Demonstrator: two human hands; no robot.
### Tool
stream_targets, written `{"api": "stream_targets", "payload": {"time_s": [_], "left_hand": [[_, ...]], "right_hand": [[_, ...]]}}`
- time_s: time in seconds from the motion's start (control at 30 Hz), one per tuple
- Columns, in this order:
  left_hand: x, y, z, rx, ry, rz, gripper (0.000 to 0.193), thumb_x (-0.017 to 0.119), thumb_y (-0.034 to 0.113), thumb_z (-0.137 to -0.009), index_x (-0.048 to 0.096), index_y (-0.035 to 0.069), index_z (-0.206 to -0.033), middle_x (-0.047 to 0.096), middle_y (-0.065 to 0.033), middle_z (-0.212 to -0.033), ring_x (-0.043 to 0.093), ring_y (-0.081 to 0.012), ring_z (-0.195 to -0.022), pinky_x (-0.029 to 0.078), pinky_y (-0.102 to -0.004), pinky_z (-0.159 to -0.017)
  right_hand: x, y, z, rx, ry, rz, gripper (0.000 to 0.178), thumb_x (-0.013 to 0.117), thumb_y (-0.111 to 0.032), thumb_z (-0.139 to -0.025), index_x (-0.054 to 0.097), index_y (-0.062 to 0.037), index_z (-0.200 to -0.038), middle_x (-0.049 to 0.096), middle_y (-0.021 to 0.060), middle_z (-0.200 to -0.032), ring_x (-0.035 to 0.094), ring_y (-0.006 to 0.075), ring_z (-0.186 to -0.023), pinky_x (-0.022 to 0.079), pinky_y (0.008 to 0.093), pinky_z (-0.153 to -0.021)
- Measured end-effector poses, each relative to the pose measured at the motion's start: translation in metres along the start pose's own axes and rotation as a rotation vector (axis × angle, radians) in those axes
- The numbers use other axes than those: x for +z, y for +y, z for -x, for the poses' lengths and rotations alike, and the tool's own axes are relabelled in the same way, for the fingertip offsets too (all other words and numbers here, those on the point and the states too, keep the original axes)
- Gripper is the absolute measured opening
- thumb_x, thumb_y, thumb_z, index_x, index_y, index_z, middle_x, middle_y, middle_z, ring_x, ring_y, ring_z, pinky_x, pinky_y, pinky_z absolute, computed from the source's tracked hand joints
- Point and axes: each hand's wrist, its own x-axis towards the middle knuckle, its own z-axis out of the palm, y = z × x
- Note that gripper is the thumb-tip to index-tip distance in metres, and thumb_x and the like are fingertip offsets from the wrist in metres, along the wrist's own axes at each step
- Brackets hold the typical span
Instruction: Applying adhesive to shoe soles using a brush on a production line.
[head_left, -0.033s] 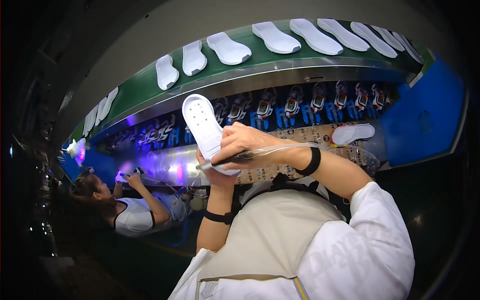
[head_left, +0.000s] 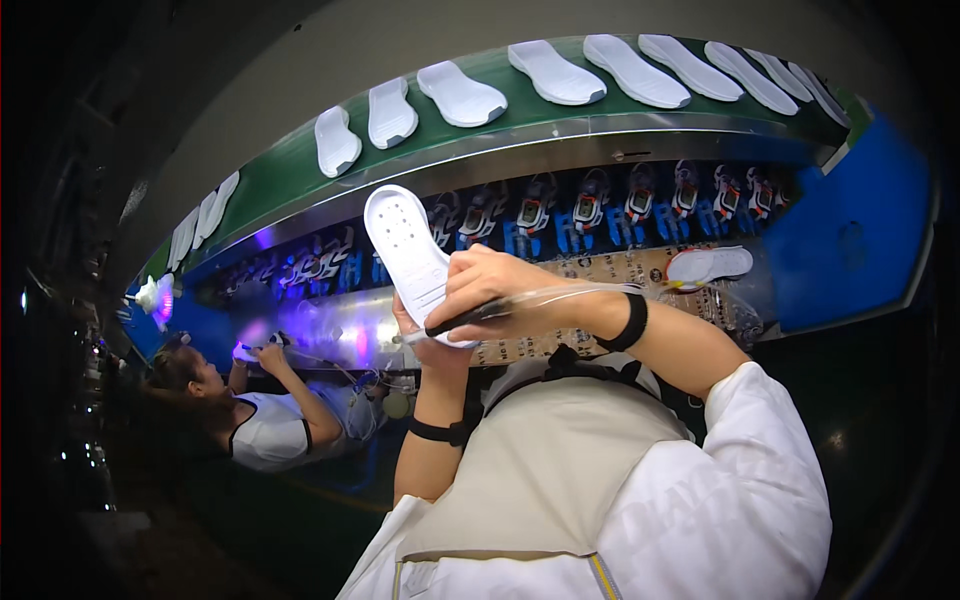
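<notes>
My left hand (head_left: 440,354) grips a white shoe sole (head_left: 418,258) from below, near its lower end. The sole is tilted, its upper end away from me, with several small holes showing there. In my right hand (head_left: 492,284) is a dark pen-like tool (head_left: 474,317), its tip at the lower left edge of the sole. A thin clear tube (head_left: 580,290) runs from the tool along my right forearm. My left fingertips are partly hidden behind the sole. A second white sole (head_left: 708,265) lies on the bench to the right.
Beyond the bench (head_left: 620,268), partly covered in brown printed sheet, stands a row of dark devices with small displays (head_left: 588,205). Several white soles (head_left: 462,95) lie on a green conveyor (head_left: 275,165) behind. A blue panel (head_left: 850,235) closes the right end. A co-worker (head_left: 270,425) sits at left.
</notes>
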Motion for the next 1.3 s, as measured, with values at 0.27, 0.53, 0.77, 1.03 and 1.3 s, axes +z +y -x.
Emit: {"api": "stream_targets", "payload": {"time_s": [0.27,0.53,0.77,1.03,1.3], "left_hand": [[0.002,0.022,-0.024,-0.122,-0.248,0.125,0.067,0.038,0.058,-0.101,0.055,0.01,-0.144,0.06,-0.0257,-0.132,0.063,-0.0396,-0.114,0.055,-0.0512,-0.098],[0.032,0.042,-0.022,-0.092,-0.186,0.09,0.071,0.051,0.063,-0.094,0.055,0.008,-0.139,0.055,-0.0225,-0.123,0.056,-0.0347,-0.102,0.052,-0.0498,-0.081],[0.039,0.061,-0.033,-0.104,-0.248,-0.029,0.079,0.05,0.068,-0.092,0.054,0.006,-0.14,0.059,-0.0244,-0.119,0.059,-0.0351,-0.099,0.052,-0.0475,-0.078],[0.048,0.076,-0.036,-0.16,-0.253,-0.347,0.091,0.04,0.073,-0.094,0.051,-0.003,-0.143,0.062,-0.0278,-0.114,0.066,-0.0356,-0.093,0.058,-0.0468,-0.079],[0.048,0.09,-0.044,-0.385,-0.183,-0.531,0.073,0.036,0.052,-0.104,0.055,-0.008,-0.14,0.069,-0.0303,-0.114,0.073,-0.0374,-0.097,0.061,-0.0448,-0.086]], "right_hand": [[-0.01,-0.016,-0.005,-0.104,-0.116,0.011,0.036,0.083,-0.013,-0.083,0.077,-0.0139,-0.118,0.07,0.0052,-0.097,0.061,0.0249,-0.09,0.044,0.0381,-0.084],[-0.012,-0.029,-0.009,-0.065,-0.282,-0.036,0.038,0.085,-0.013,-0.081,0.077,-0.0148,-0.118,0.07,0.0041,-0.097,0.06,0.0251,-0.093,0.044,0.039,-0.084],[-0.021,-0.036,-0.012,0.054,-0.409,-0.014,0.031,0.083,-0.017,-0.085,0.076,-0.0157,-0.115,0.067,0.0033,-0.092,0.061,0.0248,-0.092,0.043,0.0398,-0.081],[-0.023,-0.033,-0.015,0.01,-0.371,0.022,0.039,0.084,-0.012,-0.081,0.078,-0.0139,-0.119,0.065,0.0038,-0.087,0.058,0.0235,-0.084,0.041,0.0375,-0.079],[-0.022,-0.032,-0.016,0.062,-0.396,0.082,0.04,0.085,-0.013,-0.08,0.077,-0.0152,-0.119,0.061,0.0027,-0.085,0.056,0.0228,-0.082,0.042,0.0395,-0.079]]}}
